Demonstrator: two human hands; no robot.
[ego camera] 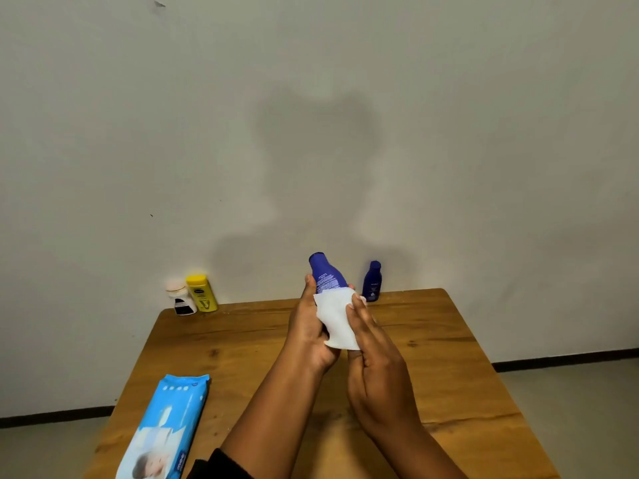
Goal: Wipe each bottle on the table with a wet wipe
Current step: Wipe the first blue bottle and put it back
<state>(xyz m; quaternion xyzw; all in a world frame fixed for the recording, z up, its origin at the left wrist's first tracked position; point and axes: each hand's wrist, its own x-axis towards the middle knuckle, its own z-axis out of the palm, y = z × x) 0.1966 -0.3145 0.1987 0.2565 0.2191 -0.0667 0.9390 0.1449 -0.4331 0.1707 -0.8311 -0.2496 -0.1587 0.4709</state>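
Since only one is in hand, table: yellow bottle, white bottle, small blue bottle wait at its 12 o'clock edge; I judge most wiping remains.
left hand: curled round blue bottle's base.
right hand: flat fingers press wet wipe, thumb seemingly beneath.
blue bottle: above mid-table, long axis leaning, cap toward 11 o'clock.

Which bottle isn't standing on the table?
The bigger blue bottle: the left hand holds it up, tilted, while the right hand presses a white wipe on it. The small blue bottle, yellow bottle and white bottle stand on the table.
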